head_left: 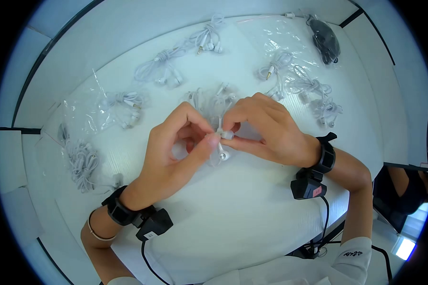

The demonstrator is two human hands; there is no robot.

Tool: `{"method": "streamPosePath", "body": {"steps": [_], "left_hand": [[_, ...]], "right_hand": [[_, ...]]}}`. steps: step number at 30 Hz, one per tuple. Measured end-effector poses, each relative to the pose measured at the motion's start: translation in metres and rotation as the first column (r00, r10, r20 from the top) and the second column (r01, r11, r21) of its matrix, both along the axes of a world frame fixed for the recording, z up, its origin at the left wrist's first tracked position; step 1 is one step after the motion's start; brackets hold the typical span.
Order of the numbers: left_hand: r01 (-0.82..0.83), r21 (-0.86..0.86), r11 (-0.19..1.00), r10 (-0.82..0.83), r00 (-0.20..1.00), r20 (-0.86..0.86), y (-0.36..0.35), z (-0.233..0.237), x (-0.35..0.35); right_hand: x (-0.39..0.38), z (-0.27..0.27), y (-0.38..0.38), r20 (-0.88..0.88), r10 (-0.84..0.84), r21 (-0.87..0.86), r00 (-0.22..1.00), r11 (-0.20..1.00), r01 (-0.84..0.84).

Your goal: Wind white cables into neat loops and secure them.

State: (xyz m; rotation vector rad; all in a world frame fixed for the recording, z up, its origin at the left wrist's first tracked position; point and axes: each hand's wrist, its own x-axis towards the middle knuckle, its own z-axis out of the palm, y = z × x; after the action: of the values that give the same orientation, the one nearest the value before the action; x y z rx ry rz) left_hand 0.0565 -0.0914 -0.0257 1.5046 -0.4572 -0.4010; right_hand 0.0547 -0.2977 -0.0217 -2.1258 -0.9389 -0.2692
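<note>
My left hand [173,154] and my right hand [266,130] meet over the middle of the table, both closed in a pinch on a set of white earphones [228,135]. A white earbud sticks out between my right thumb and index finger. At my left thumb tip the grip is on the earphones' thin part, mostly hidden by the fingers. Just below the fingertips hangs a second earbud [224,155]. Behind them lies a coiled white cable [218,98], partly covered by my right hand.
Coiled white earphones lie around: a back bundle [205,39], a left bundle [126,99], a large far-left coil [83,164] and a right bundle [328,111]. A clear plastic bag [266,35] and a dark pouch [324,40] lie at the back right. Low panels border the white table [214,213].
</note>
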Motion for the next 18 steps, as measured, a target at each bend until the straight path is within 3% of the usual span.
{"method": "streamPosePath", "body": {"steps": [4,10,13,18], "left_hand": [[-0.014,0.044,0.999,0.012,0.999,0.041,-0.0012,-0.0025,0.0009],[-0.071,-0.018,0.997,0.072,0.995,0.064,-0.0035,-0.004,0.0008],[-0.101,-0.051,0.994,0.104,0.992,0.066,-0.0031,-0.0038,0.0011],[-0.107,-0.054,0.993,0.108,0.994,0.011,-0.0035,-0.0017,0.0015]], "right_hand": [[-0.0013,-0.0006,-0.0001,-0.073,0.001,-0.014,0.997,1.0,-0.002],[-0.0002,0.0012,0.0006,-0.166,0.038,0.051,0.985,0.998,-0.03],[0.0009,-0.0005,0.0013,-0.188,0.077,0.125,0.979,0.991,-0.054],[-0.0001,0.0005,0.004,-0.144,-0.005,0.121,0.99,0.992,0.022]]}}
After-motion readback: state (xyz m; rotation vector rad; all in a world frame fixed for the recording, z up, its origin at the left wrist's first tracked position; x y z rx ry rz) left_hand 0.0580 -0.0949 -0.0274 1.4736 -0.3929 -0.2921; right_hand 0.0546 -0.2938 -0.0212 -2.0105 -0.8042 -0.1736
